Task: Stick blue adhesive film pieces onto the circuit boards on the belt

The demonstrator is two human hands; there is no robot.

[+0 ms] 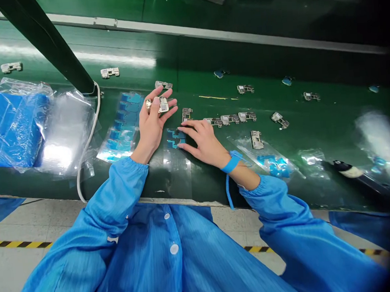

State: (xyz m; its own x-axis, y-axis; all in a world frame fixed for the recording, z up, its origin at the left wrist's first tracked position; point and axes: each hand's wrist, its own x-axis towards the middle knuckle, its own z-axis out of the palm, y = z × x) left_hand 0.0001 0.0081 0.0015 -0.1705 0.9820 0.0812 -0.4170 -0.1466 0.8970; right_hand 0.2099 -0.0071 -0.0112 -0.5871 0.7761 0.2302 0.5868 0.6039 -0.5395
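the left hand (154,122) is curled around a small metal bracket (163,104), gripping it in the fingers with the palm turned up. the right hand (203,141) is not grasping; it lies spread, fingertips resting on a clear strip of blue film pieces (174,138), with a blue wrist strap (231,161) around that wrist. just beyond, a row of similar brackets (229,119) lies on the green bench (190,62). another film strip (123,128) lies beside the left hand, and a bagged blue pack (15,130) sits further left.
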